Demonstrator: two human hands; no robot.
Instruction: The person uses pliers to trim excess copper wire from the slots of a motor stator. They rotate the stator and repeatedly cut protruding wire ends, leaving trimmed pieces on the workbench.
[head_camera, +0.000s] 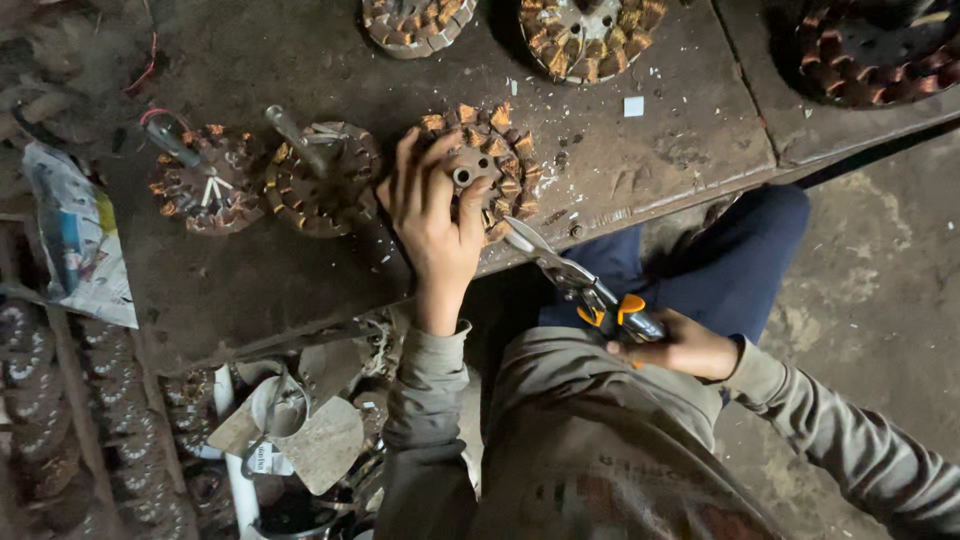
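Note:
My left hand (432, 215) presses down on a round motor stator (492, 160) wound with copper coils, at the near edge of the dark workbench (300, 270). My right hand (685, 347) grips the orange-and-black handles of metal snips (572, 275). The blades of the snips point at the stator's lower right rim, touching or almost touching its coils.
Two more stators (205, 180) (320, 180) with shafts sticking up stand left of my hand. Three others (585, 35) (415, 22) (870, 55) lie along the far edge. A crumpled newspaper (75, 235) hangs at the left. Scrap metal and a white pipe (240, 470) lie below the bench.

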